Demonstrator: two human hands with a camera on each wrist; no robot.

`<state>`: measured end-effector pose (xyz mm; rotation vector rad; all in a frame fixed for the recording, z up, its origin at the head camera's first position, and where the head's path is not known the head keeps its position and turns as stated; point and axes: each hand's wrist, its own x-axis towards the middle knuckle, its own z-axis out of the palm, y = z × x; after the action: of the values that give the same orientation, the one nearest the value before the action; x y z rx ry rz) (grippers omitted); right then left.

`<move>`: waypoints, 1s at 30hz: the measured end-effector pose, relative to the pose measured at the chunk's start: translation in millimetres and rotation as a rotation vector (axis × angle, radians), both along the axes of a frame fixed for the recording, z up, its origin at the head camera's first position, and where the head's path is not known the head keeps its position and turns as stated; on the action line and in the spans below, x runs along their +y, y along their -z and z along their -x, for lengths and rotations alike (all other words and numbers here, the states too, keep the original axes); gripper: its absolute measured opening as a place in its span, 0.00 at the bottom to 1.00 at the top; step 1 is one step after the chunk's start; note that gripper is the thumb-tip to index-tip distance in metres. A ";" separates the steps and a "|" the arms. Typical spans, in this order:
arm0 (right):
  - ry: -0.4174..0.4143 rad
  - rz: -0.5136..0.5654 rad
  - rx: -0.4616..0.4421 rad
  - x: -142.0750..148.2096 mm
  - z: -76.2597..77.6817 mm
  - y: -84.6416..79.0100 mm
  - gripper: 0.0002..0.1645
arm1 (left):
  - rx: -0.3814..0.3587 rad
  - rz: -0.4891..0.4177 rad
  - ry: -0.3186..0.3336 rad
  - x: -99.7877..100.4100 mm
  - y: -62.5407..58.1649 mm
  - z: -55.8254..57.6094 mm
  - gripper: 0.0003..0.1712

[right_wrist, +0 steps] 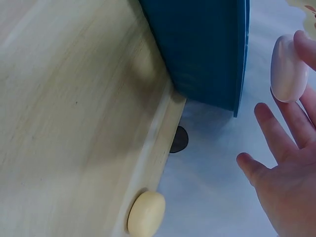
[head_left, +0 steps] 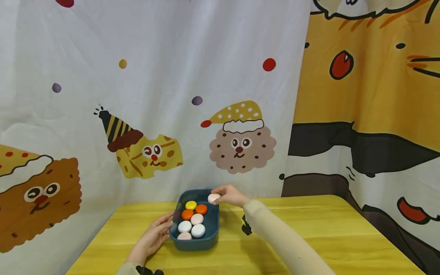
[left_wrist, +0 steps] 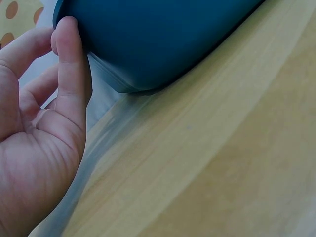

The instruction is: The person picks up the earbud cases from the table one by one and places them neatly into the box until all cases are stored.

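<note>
My right hand [head_left: 231,195] pinches a pale pink, glossy rounded disc [right_wrist: 289,69] between thumb and fingers, above the far right corner of a dark blue-green plastic tub [head_left: 194,246]. In the right wrist view the other fingers of that hand spread away from the disc. My left hand [head_left: 153,236] rests its fingertips against the tub's left side, near the rim, with the fingers loosely extended. Inside the tub lie several similar discs: a yellow disc [head_left: 191,205], orange ones [head_left: 201,209], and white and pale pink ones [head_left: 198,230] toward the near end.
The tub stands on a yellow wood-grain table [head_left: 309,233]. A pale yellow disc [right_wrist: 146,215] lies on the table near its far edge, hidden in the head view. Behind the table hangs a white cloth [head_left: 154,76] with printed cartoon figures.
</note>
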<state>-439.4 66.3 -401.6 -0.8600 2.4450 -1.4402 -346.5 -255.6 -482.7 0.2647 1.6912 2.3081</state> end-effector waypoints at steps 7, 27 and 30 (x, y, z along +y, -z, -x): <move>-0.002 -0.032 0.023 -4.8 -0.8 -4.8 0.27 | 0.017 -0.017 -0.015 1.2 0.1 0.9 0.37; -0.040 -0.158 0.142 -20.5 2.1 9.1 0.26 | 0.004 -0.040 0.011 -3.4 4.1 -1.6 0.35; -0.028 -0.154 0.135 -20.2 0.1 8.5 0.26 | 0.002 -0.034 0.010 -2.6 3.9 0.0 0.35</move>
<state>-439.6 46.1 -410.1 -0.9819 2.5892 -1.2022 -346.5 -258.2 -486.6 0.2814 1.6483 2.3320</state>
